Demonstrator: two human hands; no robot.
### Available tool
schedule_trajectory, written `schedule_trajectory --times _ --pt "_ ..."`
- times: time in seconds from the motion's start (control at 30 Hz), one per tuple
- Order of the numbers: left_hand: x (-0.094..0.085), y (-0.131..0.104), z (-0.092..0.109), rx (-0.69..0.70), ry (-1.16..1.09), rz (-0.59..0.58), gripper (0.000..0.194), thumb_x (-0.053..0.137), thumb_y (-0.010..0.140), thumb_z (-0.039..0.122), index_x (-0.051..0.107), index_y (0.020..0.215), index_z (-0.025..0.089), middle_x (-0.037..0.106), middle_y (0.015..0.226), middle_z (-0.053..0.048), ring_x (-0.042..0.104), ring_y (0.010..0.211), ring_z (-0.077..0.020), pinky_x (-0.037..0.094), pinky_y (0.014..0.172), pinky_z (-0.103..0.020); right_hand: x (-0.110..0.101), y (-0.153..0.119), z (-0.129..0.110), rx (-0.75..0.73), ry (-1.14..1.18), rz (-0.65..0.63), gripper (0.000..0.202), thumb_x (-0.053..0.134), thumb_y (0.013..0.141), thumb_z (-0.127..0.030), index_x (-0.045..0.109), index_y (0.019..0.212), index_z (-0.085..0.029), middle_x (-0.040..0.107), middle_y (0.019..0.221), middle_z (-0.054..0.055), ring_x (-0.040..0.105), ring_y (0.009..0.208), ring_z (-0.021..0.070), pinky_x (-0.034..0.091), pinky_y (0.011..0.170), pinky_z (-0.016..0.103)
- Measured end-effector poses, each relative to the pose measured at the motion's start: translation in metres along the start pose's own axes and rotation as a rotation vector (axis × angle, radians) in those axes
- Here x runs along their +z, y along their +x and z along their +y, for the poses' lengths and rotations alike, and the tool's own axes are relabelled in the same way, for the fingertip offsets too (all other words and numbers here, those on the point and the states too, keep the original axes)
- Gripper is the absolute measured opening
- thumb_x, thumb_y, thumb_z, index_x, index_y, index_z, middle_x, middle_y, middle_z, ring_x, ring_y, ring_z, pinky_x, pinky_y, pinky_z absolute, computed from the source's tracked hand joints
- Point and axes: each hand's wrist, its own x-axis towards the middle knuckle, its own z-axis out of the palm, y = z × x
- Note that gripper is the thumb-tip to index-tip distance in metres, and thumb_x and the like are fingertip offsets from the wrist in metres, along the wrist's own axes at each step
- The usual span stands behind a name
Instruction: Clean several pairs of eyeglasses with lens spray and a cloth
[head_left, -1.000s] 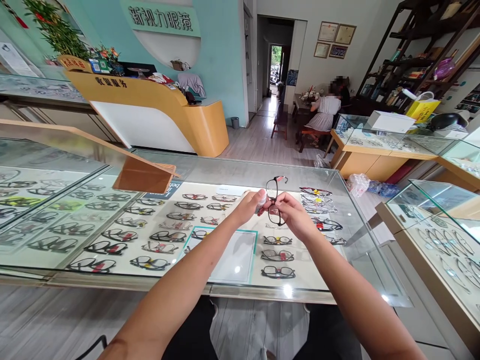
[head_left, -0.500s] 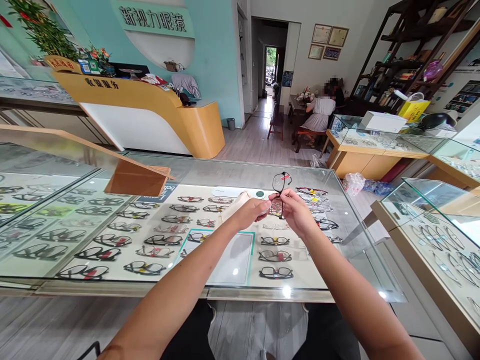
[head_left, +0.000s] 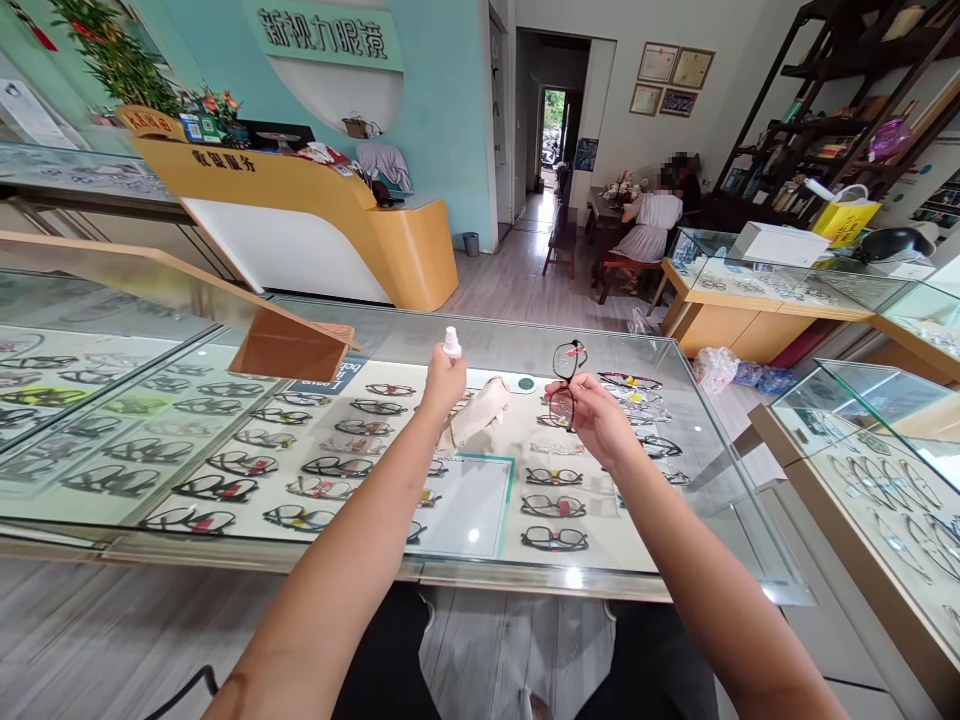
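My right hand (head_left: 598, 415) is closed on a pair of dark-framed eyeglasses (head_left: 564, 388), held on end above the glass counter, with a red tag on the upper lens. My left hand (head_left: 445, 380) grips a small white spray bottle (head_left: 451, 343); only its top shows above the fingers. Between the hands a crumpled pale cloth (head_left: 481, 412) lies on the glass. Under the glass, several rows of eyeglasses (head_left: 555, 539) are laid out on a white base.
A brown wooden stand (head_left: 291, 350) sits on the counter at left. Another glass display case (head_left: 862, 470) stands at right. Beyond the counter are a yellow reception desk (head_left: 416, 255) and a person (head_left: 651, 220) seated at a table.
My left hand has left the eyeglasses, moved left and now holds the white spray bottle. My right hand keeps the eyeglasses. The view has shifted slightly.
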Motion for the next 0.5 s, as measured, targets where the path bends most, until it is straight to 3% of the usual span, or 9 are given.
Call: schedule_trajectory --times 0.1,0.23,0.43,0.5 --pt "-0.002 0.012 -0.018 -0.072 0.047 0.029 0.023 0.07 0.082 0.016 0.058 0.1 0.024 0.062 0.097 -0.005 0.062 0.092 -0.0255 0.051 0.094 -0.04 0.0 0.0 0.001 0.007 -0.009 -0.002 0.036 0.089 0.084 -0.048 0.061 0.086 -0.027 0.081 0.105 0.005 0.074 0.099 0.0238 0.055 0.081 0.034" --pt "-0.006 0.013 -0.025 -0.094 0.073 0.034 0.024 0.068 0.084 0.017 0.057 0.104 0.024 0.062 0.095 -0.004 0.064 0.093 -0.0258 0.051 0.096 -0.041 -0.001 0.0 0.002 0.008 -0.008 -0.007 0.036 0.09 0.083 -0.048 0.061 0.086 -0.027 0.081 0.105 0.005 0.074 0.099 0.0245 0.055 0.081 0.035" --pt "-0.005 0.005 -0.016 -0.094 0.131 0.029 0.035 0.072 0.082 0.016 0.057 0.113 0.022 0.065 0.114 -0.012 0.065 0.111 -0.032 0.048 0.105 -0.045 -0.001 0.001 0.001 0.006 0.011 -0.021 0.036 0.089 0.084 -0.047 0.06 0.085 -0.027 0.082 0.104 0.004 0.074 0.099 0.0238 0.054 0.081 0.033" --pt "-0.005 -0.003 -0.005 -0.057 0.185 0.146 0.051 0.076 0.079 0.016 0.054 0.124 0.02 0.06 0.134 -0.019 0.058 0.13 -0.0372 0.043 0.113 -0.05 -0.001 0.0 0.001 0.007 0.012 -0.021 0.035 0.089 0.085 -0.047 0.06 0.086 -0.027 0.082 0.104 0.004 0.075 0.1 0.0235 0.054 0.082 0.033"
